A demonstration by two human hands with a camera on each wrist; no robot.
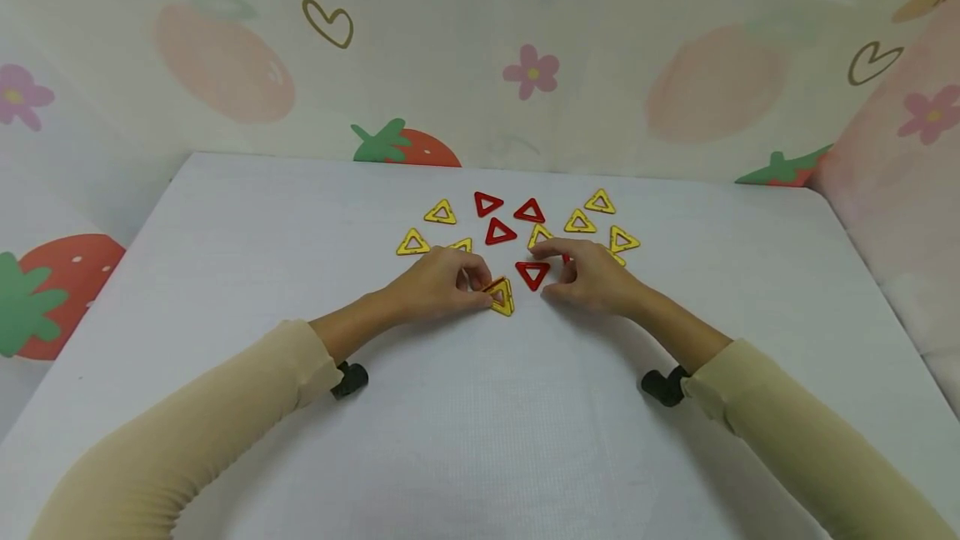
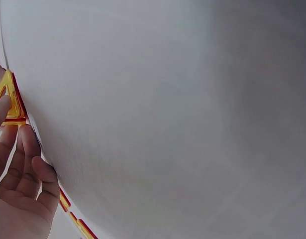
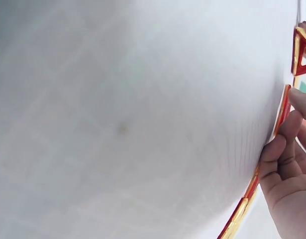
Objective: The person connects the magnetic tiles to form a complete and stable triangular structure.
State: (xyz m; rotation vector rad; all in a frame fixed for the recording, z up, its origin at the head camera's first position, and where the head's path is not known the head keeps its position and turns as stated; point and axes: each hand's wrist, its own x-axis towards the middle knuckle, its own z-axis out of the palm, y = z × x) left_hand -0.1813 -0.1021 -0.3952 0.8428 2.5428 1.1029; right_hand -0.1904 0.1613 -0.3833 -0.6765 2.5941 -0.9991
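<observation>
My left hand pinches a small cluster of triangular magnetic tiles, yellow in front with red behind, stood up from the table. In the left wrist view, the thumb lies across the yellow face of the tiles while fingers support them from below. To the right, a red triangular tile lies flat, point toward me. My right hand reaches round its right side, index finger by the far edge and thumb by the near right side. Another red piece is partly hidden beneath this hand.
Beyond the hands lie several loose triangle tiles: red ones such as this tile in the middle, yellow ones at left and right. They rest on a white table backed by a strawberry-print cloth.
</observation>
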